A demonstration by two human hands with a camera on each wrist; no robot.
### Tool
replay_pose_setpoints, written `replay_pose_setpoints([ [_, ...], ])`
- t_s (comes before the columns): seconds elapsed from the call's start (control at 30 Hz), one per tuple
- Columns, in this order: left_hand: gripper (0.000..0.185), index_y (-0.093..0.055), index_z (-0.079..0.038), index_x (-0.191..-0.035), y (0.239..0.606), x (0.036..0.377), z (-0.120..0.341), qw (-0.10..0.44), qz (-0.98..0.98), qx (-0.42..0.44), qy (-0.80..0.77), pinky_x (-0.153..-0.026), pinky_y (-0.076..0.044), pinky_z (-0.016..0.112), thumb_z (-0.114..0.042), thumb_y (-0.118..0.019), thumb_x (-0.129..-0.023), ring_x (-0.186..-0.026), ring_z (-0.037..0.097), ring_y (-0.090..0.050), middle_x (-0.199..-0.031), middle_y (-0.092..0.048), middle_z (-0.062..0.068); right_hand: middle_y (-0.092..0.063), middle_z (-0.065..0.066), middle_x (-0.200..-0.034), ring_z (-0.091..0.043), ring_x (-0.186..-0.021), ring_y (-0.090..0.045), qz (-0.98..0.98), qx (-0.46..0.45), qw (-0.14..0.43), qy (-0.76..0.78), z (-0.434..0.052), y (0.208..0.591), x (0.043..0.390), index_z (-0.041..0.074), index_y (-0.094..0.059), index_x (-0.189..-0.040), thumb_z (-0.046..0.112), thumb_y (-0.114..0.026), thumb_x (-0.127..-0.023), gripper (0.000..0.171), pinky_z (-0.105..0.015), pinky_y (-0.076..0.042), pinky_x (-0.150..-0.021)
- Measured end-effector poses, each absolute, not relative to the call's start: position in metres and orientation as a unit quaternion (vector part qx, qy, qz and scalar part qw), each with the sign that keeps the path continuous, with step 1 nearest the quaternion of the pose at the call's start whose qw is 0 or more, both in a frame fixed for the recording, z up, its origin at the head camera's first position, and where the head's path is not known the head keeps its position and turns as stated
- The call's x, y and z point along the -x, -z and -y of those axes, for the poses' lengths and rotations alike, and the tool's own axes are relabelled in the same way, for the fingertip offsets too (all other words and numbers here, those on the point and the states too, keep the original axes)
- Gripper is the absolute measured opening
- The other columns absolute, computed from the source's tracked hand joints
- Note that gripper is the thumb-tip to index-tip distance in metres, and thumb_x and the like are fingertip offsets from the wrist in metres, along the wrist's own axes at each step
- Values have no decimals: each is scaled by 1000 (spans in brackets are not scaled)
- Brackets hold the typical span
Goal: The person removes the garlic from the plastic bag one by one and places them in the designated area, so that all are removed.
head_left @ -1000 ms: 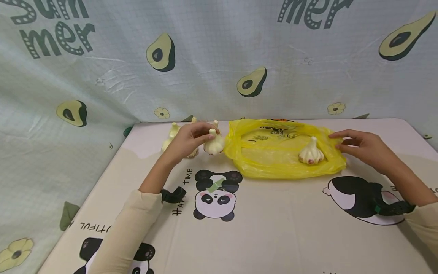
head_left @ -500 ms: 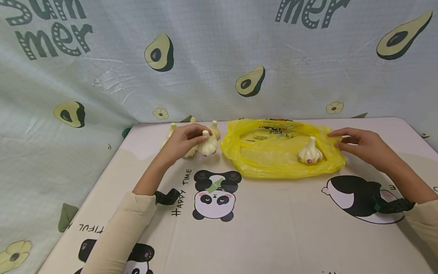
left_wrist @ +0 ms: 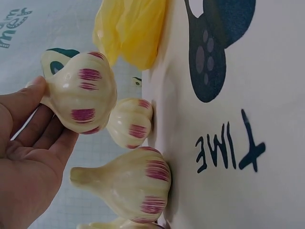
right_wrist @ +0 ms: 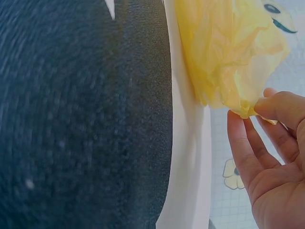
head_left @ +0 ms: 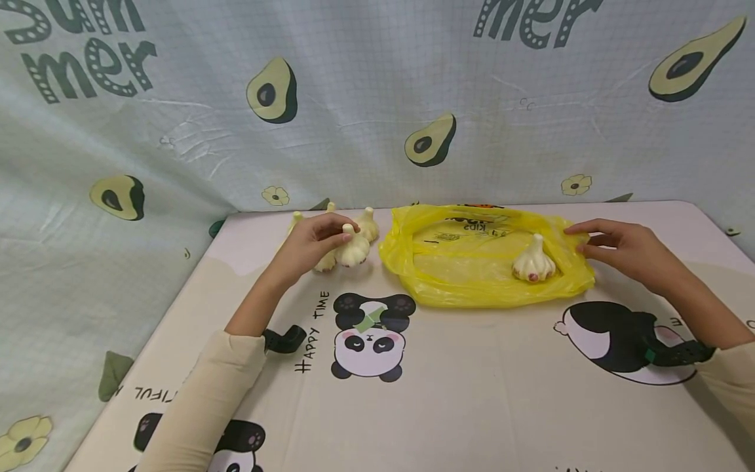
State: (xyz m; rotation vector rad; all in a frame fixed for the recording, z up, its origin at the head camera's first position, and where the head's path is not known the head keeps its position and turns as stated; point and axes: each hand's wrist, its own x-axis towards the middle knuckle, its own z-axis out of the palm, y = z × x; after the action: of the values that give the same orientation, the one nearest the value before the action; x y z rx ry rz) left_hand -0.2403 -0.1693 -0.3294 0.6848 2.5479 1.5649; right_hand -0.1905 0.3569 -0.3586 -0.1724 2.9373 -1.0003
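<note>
My left hand (head_left: 309, 242) holds a garlic bulb (head_left: 354, 252) by its neck between thumb and fingers; in the left wrist view this bulb (left_wrist: 86, 93) hangs apart from the table, purple streaks on its cream skin. Close around that hand stand more bulbs: one behind it (head_left: 369, 226), and others partly hidden by the fingers. At the right, a yellow plastic bag (head_left: 466, 298) lies with its mouth spread wide, and a single garlic bulb (head_left: 534, 261) sits in its right part. My right hand (head_left: 628, 254) pinches the bag's right edge, as the right wrist view shows.
The table (head_left: 454, 393) has a cover printed with pandas and lettering. Behind it and to the left hangs a pale curtain (head_left: 354, 98) with avocado prints, close to the table's back edge. Black wrist straps are on both arms.
My left hand has carried its garlic bulb a little to the left, away from the bag's left edge and towards the other bulbs. My right hand stays at the bag.
</note>
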Motion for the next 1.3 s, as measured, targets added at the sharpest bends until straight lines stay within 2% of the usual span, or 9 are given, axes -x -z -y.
replay_pose_setpoints([
  [0.17, 23, -69, -4, -121, 329, 241, 170, 36, -832, -218, -509, -93, -54, 26, -9, -68, -98, -112, 21, -65, -121, -68, 10, -45, -25, -150, -53, -127, -50, -946, 48, 22, 321, -357, 358, 191, 10, -58, -141, 37, -62, -102, 47, -71, -43, -98],
  [0.6, 22, -70, -2, -119, 335, 246, 170, 27, -855, -202, -477, -89, -54, 24, -7, -68, -98, -109, 24, -66, -121, -69, 13, -45, -26, -151, -53, -127, -49, -943, 49, 29, 328, -356, 357, 189, 9, -57, -142, 34, -62, -103, 47, -70, -43, -98],
  [0.97, 22, -72, -2, -118, 341, 249, 154, -4, -856, -228, -464, -94, -56, 35, -2, -68, -96, -108, 26, -68, -118, -71, 14, -46, -25, -149, -52, -126, -51, -941, 51, 27, 333, -356, 358, 188, 9, -57, -141, 33, -63, -103, 46, -71, -41, -100],
  [1.3, 21, -72, -1, -116, 345, 253, 147, -5, -864, -223, -450, -97, -55, 38, -1, -68, -96, -108, 25, -68, -114, -72, 13, -47, -25, -149, -52, -125, -52, -941, 53, 24, 332, -355, 358, 188, 9, -58, -141, 33, -63, -103, 46, -71, -42, -99],
])
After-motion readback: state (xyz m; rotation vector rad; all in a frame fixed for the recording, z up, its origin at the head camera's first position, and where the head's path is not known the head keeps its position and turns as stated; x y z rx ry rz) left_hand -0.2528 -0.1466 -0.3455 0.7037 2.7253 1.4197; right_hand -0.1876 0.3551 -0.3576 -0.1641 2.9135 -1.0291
